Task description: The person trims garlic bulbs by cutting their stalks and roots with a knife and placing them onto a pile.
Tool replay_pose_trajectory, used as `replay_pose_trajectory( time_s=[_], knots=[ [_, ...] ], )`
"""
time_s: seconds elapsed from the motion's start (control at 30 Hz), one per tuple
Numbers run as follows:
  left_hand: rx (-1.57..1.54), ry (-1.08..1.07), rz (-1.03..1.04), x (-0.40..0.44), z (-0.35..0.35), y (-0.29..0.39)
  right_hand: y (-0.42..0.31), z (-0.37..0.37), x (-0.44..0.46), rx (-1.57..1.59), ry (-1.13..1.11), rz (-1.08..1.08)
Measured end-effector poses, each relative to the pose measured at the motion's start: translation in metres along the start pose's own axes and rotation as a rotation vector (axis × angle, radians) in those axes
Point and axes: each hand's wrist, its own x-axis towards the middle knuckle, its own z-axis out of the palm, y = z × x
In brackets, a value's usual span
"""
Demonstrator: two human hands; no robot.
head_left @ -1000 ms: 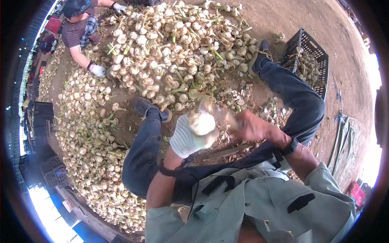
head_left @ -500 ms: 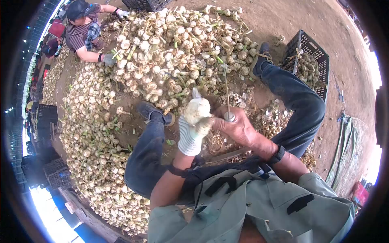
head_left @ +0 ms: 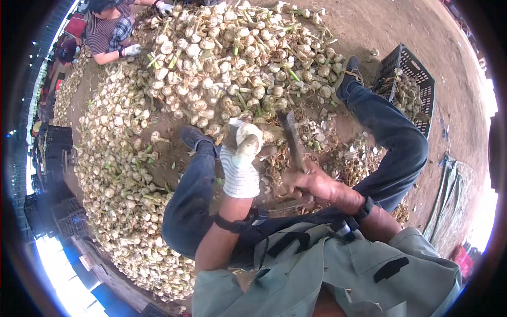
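Observation:
In the middle of the head view, my left hand (head_left: 240, 168), in a striped white glove, is closed around a garlic bulb (head_left: 247, 131), its thumb lying over the front. A stalk (head_left: 271, 133) points right from the bulb. My bare right hand (head_left: 312, 184) grips a knife (head_left: 291, 138) by its handle end, the blade pointing up and away from me. The blade stands just right of the stalk; whether they touch I cannot tell. Under both hands lie dry skins and trimmings (head_left: 272, 177).
A large heap of garlic (head_left: 227, 53) rises ahead, and another pile (head_left: 119, 185) spreads along the left. A black crate (head_left: 430, 87) with garlic or trimmings stands beyond my right leg (head_left: 391, 127). At the upper left, a person in gloves (head_left: 103, 34) works at the heap.
My left hand has moved slightly left with the bulb, now turned stalk to the right. My right hand has drawn down and turned the knife, showing its blade face. The other person's hand has moved up.

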Motion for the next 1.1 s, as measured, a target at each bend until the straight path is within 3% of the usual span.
replay_pose_trajectory(
  time_s=[0.13,0.2,0.23,0.4,0.47,0.53,0.6,0.67,0.73,0.8,0.87,0.93,1.0,1.1],
  knots=[
    [-0.168,-0.004,0.024,0.011,-0.018,0.01,0.068,-0.036,0.024,-0.086,-0.122,0.087],
    [-0.172,0.061,-0.017,0.008,-0.012,0.013,0.058,-0.031,0.016,-0.055,0.066,0.074],
    [-0.18,0.116,-0.063,0.005,-0.009,0.014,0.054,-0.036,0.018,-0.094,0.022,-0.078],
    [-0.13,0.145,-0.168,0.007,-0.016,0.01,-0.003,0.001,0.021,-0.052,0.171,-0.291],
    [-0.161,0.086,-0.178,0.004,-0.012,0.01,-0.012,0.015,0.031,-0.124,0.322,-0.667],
    [-0.147,0.112,-0.17,0.007,-0.016,-0.002,-0.018,0.017,0.033,-0.061,0.337,-0.662],
    [-0.129,0.134,-0.162,0.01,-0.027,-0.012,-0.023,0.016,0.031,0.111,0.396,-0.519],
    [0.222,0.034,-0.096,0.012,-0.028,-0.011,-0.021,0.006,0.034,0.141,0.406,-0.53],
    [0.403,0.011,0.021,0.01,-0.009,-0.007,-0.03,0.0,0.021,-0.024,0.449,-0.488],
    [1.12,-0.18,0.682,0.012,-0.014,-0.002,-0.034,-0.005,0.015,-0.151,0.492,-0.54],
    [0.977,-0.331,0.446,0.006,-0.005,-0.01,-0.033,-0.011,0.012,-0.264,0.453,-0.557],
    [1.191,-0.362,0.31,-0.003,-0.007,-0.016,-0.032,-0.016,0.008,-0.271,0.443,-0.538],
    [1.379,-0.476,0.663,-0.007,-0.009,-0.017,-0.035,-0.02,0.003,-0.347,0.409,-0.556],
    [1.371,-0.486,0.488,-0.004,-0.014,-0.029,-0.036,-0.021,-0.007,-0.313,0.393,-0.52]
  ],
)
